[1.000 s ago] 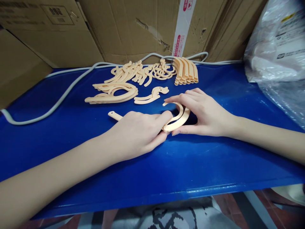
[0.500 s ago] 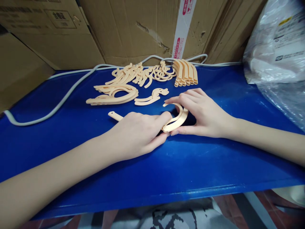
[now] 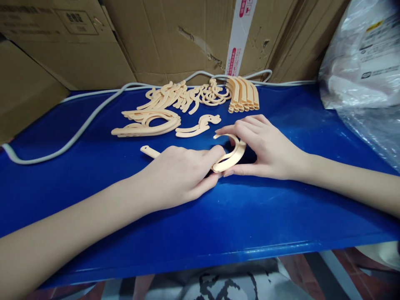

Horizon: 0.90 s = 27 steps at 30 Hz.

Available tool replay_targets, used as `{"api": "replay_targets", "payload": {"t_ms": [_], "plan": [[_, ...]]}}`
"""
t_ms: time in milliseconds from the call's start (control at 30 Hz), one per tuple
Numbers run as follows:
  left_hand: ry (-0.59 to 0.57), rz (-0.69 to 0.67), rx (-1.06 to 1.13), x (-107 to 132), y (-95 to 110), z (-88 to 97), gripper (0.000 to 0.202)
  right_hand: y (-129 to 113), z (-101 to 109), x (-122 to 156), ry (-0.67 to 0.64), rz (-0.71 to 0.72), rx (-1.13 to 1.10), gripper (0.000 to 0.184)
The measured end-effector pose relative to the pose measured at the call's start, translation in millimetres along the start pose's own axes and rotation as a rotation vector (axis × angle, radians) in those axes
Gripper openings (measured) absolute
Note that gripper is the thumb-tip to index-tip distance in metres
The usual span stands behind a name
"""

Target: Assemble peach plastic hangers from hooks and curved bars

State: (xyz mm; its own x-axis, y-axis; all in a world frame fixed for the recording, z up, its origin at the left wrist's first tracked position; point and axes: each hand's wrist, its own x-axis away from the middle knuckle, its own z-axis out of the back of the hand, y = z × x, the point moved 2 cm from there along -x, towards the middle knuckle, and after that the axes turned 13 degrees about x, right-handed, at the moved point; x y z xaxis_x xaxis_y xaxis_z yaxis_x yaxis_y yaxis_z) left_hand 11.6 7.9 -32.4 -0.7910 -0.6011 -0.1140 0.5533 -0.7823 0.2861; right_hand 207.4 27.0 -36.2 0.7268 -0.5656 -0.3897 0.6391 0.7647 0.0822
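Observation:
Just above the blue tabletop, both my hands are on a beige plastic folding hanger (image 3: 233,161) with a curved hook. My left hand (image 3: 184,175) is closed around its middle, thumb on top, and hides the joint there. One straight arm end with a small hole sticks out past my left knuckles. My right hand (image 3: 261,146) curls round the hook side, fingertips at the hook's tip and thumb near the lower edge. Beyond my hands lie a small hook piece with curved arms (image 3: 198,126) and a stack of folded hangers (image 3: 146,125).
Farther back are a heap of loose curved parts (image 3: 165,96), a tangle of hooks (image 3: 215,95) and a row of curved hanger arms (image 3: 243,95). A white cable (image 3: 93,118) runs along the back and left. Cardboard boxes (image 3: 187,37) and a plastic-wrapped bundle (image 3: 359,62) border the table.
Hardly anything differs. The whole view has shifted very slightly; both hands keep the same hold on the hanger.

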Motion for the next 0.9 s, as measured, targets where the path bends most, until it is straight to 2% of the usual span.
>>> {"api": "replay_targets", "payload": {"t_ms": [667,800,900], "plan": [[-0.033,0.007,-0.011,0.9,3.6,1.7,0.021,1.6,-0.7,0.4,-0.049,0.020,-0.027,0.068],[-0.050,0.029,-0.023,1.3,4.2,2.7,0.022,1.8,-0.8,-0.1,-0.065,0.024,-0.032,0.065],[-0.049,0.027,-0.036,1.1,4.8,2.6,0.021,1.6,-1.1,-0.5,-0.064,0.031,-0.014,0.057]]}}
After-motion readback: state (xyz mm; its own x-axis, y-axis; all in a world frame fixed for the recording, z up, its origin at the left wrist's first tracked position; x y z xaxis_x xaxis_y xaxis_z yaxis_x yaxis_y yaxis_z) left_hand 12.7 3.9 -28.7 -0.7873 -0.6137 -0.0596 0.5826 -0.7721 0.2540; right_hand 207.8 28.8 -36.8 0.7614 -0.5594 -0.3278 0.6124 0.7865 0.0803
